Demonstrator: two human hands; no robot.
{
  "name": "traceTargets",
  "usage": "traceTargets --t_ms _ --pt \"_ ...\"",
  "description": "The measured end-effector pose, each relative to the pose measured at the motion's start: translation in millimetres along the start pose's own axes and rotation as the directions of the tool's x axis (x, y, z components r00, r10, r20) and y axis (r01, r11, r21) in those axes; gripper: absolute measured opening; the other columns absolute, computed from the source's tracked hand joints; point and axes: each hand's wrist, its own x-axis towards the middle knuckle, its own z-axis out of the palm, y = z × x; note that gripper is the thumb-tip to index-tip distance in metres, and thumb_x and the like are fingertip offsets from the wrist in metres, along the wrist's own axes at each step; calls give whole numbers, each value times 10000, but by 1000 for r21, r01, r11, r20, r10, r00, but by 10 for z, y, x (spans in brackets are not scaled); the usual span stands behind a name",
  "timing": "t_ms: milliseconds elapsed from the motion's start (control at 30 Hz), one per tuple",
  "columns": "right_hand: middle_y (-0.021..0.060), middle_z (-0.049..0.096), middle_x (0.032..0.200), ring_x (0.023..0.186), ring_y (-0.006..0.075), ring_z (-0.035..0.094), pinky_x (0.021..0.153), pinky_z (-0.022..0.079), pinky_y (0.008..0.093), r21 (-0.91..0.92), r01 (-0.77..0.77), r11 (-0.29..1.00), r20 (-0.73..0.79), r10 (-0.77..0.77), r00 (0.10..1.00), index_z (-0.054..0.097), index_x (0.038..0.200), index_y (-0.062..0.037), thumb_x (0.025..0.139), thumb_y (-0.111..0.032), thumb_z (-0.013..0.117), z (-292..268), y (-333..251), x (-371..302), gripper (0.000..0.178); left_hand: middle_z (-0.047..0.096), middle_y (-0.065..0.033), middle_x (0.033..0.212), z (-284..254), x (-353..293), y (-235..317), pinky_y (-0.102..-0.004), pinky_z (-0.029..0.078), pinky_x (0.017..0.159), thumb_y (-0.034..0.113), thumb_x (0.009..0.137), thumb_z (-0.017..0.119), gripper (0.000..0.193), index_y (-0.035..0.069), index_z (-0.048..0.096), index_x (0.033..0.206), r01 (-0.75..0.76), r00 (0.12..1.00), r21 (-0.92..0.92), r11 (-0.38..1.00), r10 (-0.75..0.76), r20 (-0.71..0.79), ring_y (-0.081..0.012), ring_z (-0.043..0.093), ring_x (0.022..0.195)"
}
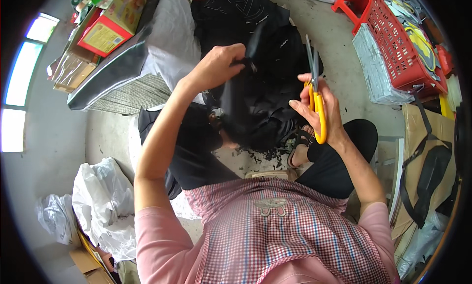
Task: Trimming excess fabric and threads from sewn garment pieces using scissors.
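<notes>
Black fabric pieces [275, 104] lie heaped on the floor between my legs, some with pale printed lines. My left hand [216, 63] is closed on a black fabric piece [237, 95], which hangs blurred from the fingers over the heap. To the right of the heap, my right hand [328, 109] grips scissors [320, 118] with yellow handles. Their metal blades point up and away from me, slightly parted, with no cloth between them. Small black scraps [268, 156] are scattered at the near side of the heap, by my sandalled foot [301, 146].
At left stands a wire cage [130, 93] draped with cloth, with cardboard boxes [105, 33] on top. A red plastic basket [400, 41] sits on a silver-wrapped block [376, 68] at right. White plastic bags [103, 200] lie at lower left; flat cardboard [427, 122] leans at right.
</notes>
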Motion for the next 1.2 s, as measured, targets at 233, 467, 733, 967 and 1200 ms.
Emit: traceTargets --t_ms 233,467,733,967,1200 --pt "17 546 888 729 104 489 705 424 224 -140 474 869 2 -479 878 551 1139 -80 753 -24 707 145 -847 -160 420 573 -11 747 -388 -751 1219 -219 389 555 -12 785 687 137 -9 576 864 -40 991 -260 965 72 116 -86 473 617" --pt "36 543 949 742 134 499 725 428 231 8 98 995 302 -96 948 553 1135 -76 746 -61 721 149 -1041 -552 425 602 1 725 -237 -1261 1309 -200 385 532 43 791 691 100 -5 624 848 44 999 -510 859 -37 23 -61 469 589" --pt "55 486 915 681 140 454 610 408 241 -241 354 904 361 -255 897 580 1173 -82 681 -276 840 -24 -1115 -692 589 587 18 683 -231 -1480 1546 -155 360 510 34 815 697 85 -35 694 865 86 992 -681 727 -127 -11 -22 432 556" --pt "51 474 885 664 146 457 591 416 255 -351 469 810 413 -316 854 583 1187 -76 632 -345 865 -69 -1197 -748 679 587 16 685 -157 -1503 1561 -158 346 497 54 826 692 105 -34 702 882 22 989 -657 754 -112 -95 -28 425 552" --pt "66 556 812 585 158 475 527 418 260 -320 428 845 443 -266 856 597 1100 -26 651 -328 856 -86 -1121 -738 600 594 6 682 -132 -1549 1581 -161 343 487 61 830 693 115 -48 699 868 3 979 -604 797 -126 -162 -33 417 541"
